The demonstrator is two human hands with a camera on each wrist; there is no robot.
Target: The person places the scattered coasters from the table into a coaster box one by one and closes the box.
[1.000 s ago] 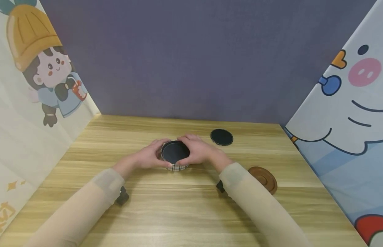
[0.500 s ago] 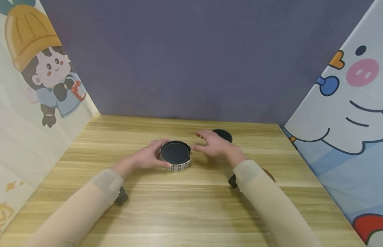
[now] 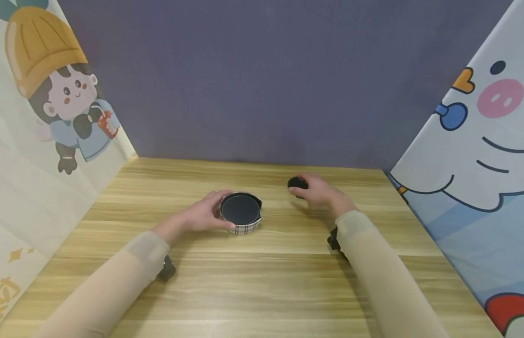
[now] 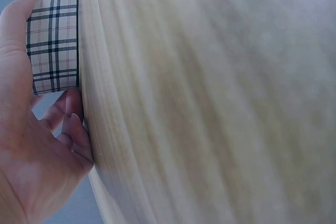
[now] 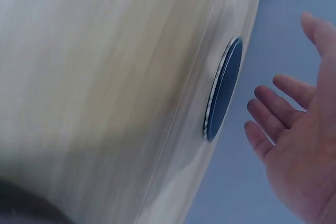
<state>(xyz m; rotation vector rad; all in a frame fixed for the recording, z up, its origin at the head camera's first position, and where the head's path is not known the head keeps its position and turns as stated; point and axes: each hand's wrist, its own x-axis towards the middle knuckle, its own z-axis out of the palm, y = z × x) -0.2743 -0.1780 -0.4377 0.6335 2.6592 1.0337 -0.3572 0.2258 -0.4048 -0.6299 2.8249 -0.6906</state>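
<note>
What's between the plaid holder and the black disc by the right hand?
Just bare tabletop between plaid holder and black disc; the head view shows it.

Booth-like workspace: cartoon-printed side panels (image 3: pixel 465 150), wood-grain tabletop (image 3: pixel 253 286).

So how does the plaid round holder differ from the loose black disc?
The plaid holder has a raised, patterned wall with a gap on one side, while the black disc is thin and flat. The left hand grips the plaid holder; the right hand is near the black disc, its fingers apart from it in the right wrist view. Both are round and show black from above.
</note>
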